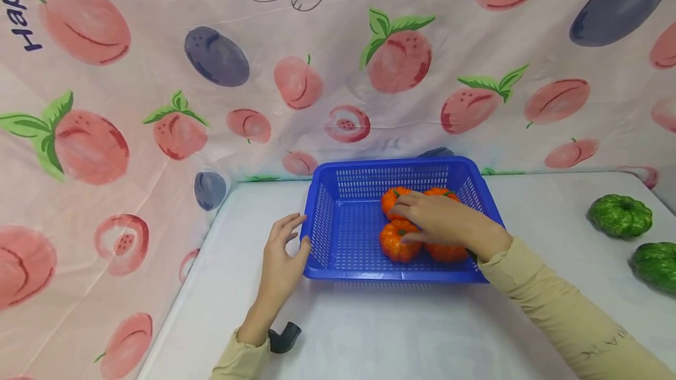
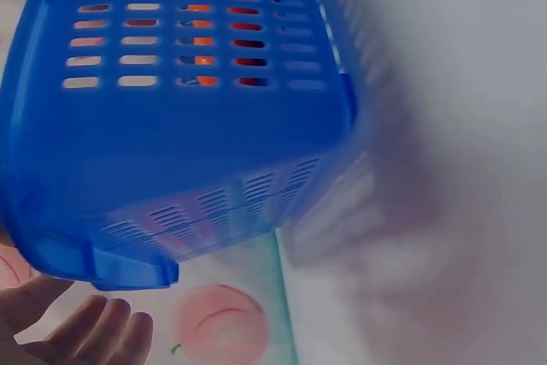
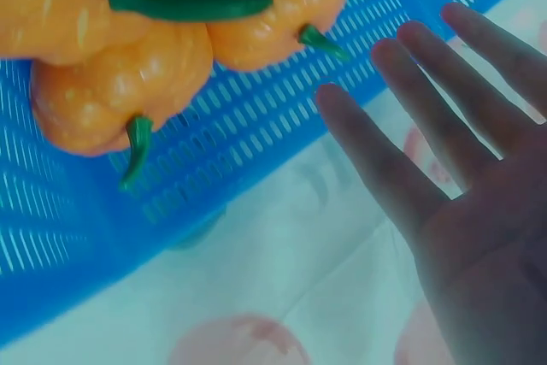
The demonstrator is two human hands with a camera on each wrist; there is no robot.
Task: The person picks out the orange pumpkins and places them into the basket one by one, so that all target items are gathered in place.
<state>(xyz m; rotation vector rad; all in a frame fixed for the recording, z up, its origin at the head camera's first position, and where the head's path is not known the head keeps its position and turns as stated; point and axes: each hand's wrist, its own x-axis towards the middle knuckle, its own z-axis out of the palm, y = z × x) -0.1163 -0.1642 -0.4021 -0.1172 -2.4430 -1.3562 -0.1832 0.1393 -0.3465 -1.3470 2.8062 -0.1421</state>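
Several orange toy pumpkins (image 1: 399,241) with green stems are grouped in the right part of a blue plastic basket (image 1: 360,276). Over them is my right hand (image 1: 440,219). In the right wrist view its fingers (image 3: 389,160) are spread and straight, apart from the pumpkins (image 3: 120,91), with nothing held. At the basket's left side, my left hand (image 1: 282,263) has its fingertips and thumb by the rim. The left wrist view shows those fingers (image 2: 85,331) loosely bent under the basket's corner (image 2: 51,250); whether they press on it I cannot tell.
Two green toy pumpkins, one farther back (image 1: 620,216) and one nearer (image 1: 655,265), sit on the white table (image 1: 391,333) at the right. A black bent object (image 1: 284,338) shows beside the left wrist. Behind the basket hangs a fruit-print cloth (image 1: 338,75).
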